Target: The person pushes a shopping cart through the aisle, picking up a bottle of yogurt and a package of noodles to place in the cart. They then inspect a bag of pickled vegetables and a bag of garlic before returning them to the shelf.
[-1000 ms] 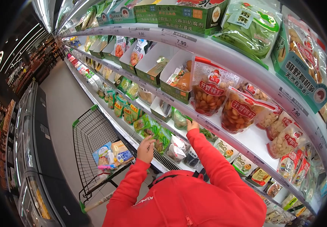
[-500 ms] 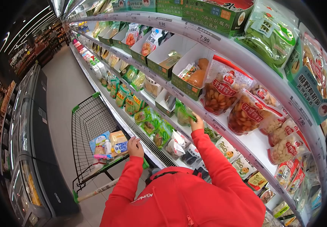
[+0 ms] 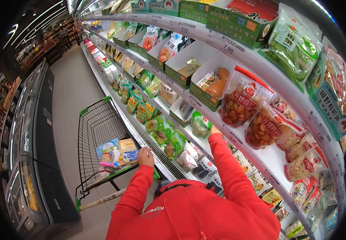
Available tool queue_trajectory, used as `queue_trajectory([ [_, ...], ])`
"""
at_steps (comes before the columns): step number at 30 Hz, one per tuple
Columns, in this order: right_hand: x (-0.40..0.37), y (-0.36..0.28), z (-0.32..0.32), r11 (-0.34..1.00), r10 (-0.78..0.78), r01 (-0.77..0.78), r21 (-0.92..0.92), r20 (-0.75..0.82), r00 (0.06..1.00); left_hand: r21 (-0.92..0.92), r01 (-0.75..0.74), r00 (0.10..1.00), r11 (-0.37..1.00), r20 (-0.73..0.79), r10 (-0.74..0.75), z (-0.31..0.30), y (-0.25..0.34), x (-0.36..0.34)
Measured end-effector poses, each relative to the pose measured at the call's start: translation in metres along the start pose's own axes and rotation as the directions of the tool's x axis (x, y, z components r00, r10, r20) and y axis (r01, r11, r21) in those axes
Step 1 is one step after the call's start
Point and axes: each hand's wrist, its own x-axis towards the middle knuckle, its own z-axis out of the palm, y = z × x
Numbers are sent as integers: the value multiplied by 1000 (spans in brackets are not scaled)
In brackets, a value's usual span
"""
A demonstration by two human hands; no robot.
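My right hand reaches to the shelf at the edge of a clear bag with green trim. Its fingers go partly behind the bag and look closed on its side; what is inside the bag I cannot make out. Above the right hand stand red-topped pouches of brown cloves. My left hand hovers by the near right side of the shopping cart, fingers loosely bent with nothing in them. Close to it in the cart lie a blue-and-white pack and a packaged loaf-like item.
Refrigerated shelves run along the right, with a long price rail jutting out. Green bags and white packs fill the lower shelf. Dark freezer cases line the left of the aisle floor. The cart's handle lies near my left side.
The green-trimmed bag now stands more upright with its front turned toward me. My right hand has shifted slightly right and down beside it. My left hand stays by the cart.
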Motion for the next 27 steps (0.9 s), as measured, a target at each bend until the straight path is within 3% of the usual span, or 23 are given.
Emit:
queue_trajectory([
  [2,2,1,3,1000,0,0,-17,2,1000,4,15,1000,1000,3,-15,2,0,0],
  [5,-1,0,9,999,4,-3,-33,4,1000,-168,89,994,982,73,-78,15,24,3],
  [6,-2,-1,9,1000,6,-6,-31,5,1000,-183,39,991,982,136,-15,17,51,13],
  [7,-4,-1,8,999,10,-10,-34,8,1000,-153,-133,983,979,102,150,29,67,23],
  [9,-7,-1,8,999,13,-12,-39,14,1000,-262,-145,972,954,145,187,50,104,52],
  [11,-7,-3,9,999,14,-13,-45,16,1000,-394,52,956,918,284,68,87,116,81],
  [13,-8,-3,9,999,24,-23,-48,15,1000,-530,526,772,665,626,-111,117,126,113],
  [16,-9,-4,11,998,37,-36,-59,15,999,-551,690,689,470,698,-193,152,142,134],
  [17,-11,-5,12,997,41,-39,-66,14,999,-603,685,704,409,692,-159,161,142,137],
  [20,-12,-5,11,994,65,-65,-87,3,998,-519,749,589,411,806,-55,191,126,157],
  [25,-21,-5,10,981,110,-114,-154,-37,993,-486,757,590,437,796,-136,216,128,170],
  [27,-22,-10,14,974,126,-135,-181,-61,990,-389,736,546,554,825,-147,238,114,179],
])
